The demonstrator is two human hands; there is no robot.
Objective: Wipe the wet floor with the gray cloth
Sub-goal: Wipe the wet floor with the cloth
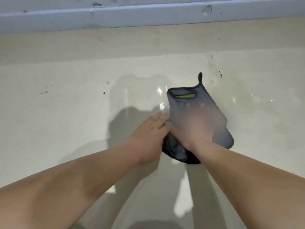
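Head view: right hand [193,128], blurred, presses flat on cloth [184,95]; left hand [148,138] lies flat, fingers extended, touching its edge on the floor [66,113].

right hand [193,128]: motion-blurred | gray cloth [198,103]: near end hidden under hands

surface: cream glossy floor [66,113] | wet patch [140,90] mid-frame | on it: gray cloth [184,96] flat, dark-trimmed, loop at far corner | scattered dark specks [104,93]

Bare floor [66,113] lies open left and right of the cloth [184,96]; the baseboard [148,17] blocks ahead.
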